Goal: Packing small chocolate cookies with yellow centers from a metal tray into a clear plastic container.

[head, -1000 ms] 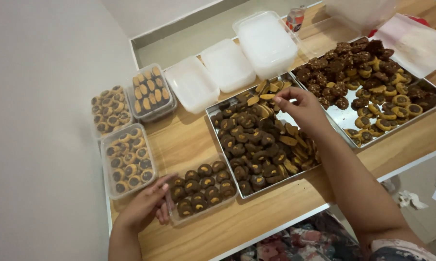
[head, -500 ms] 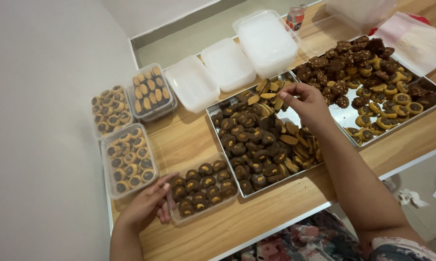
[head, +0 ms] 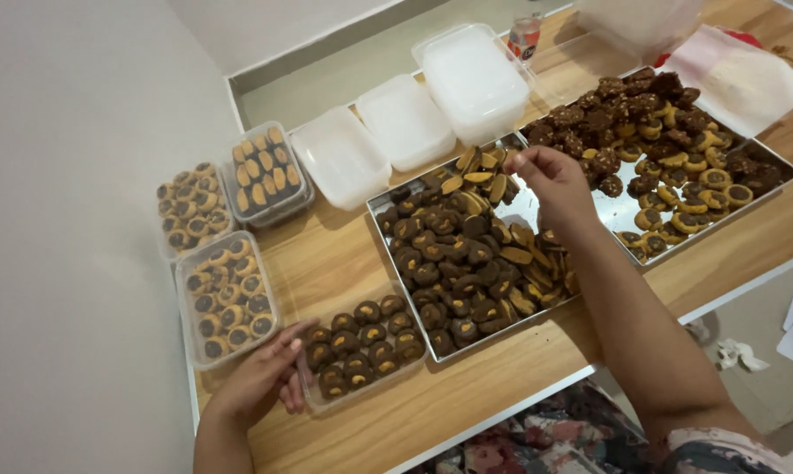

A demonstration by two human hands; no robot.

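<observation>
Head view, looking down on a wooden table crowded with cookies. The right hand hovers over the far end of the middle metal tray, fingertips pinched close together just above the tan oval cookies; whether a cookie sits between them cannot be told, since the pinch is small and the hand partly covers it. Directly beneath and nearer than those fingers lies the mass of dark round cookies filling the tray. The left hand rests flat and relaxed, fingers slightly spread, their tips touching the near-left edge of the clear plastic box, which is open and holds rows of dark cookies with tan centres; it grips nothing. Beyond the left fingers sit three more filled boxes, and past the right fingers stand white lidded containers. To the outer side of the right hand is a second tray with nut-coated and ring cookies. Risks, as judged: the pinch is light, so a cookie taken by its edge could crack or slip and drop among the heap, chipping others. The right forearm lies low across the tray and could brush cookies near its rim. The plastic box is steadied only by fingertips and could slide if bumped.
</observation>
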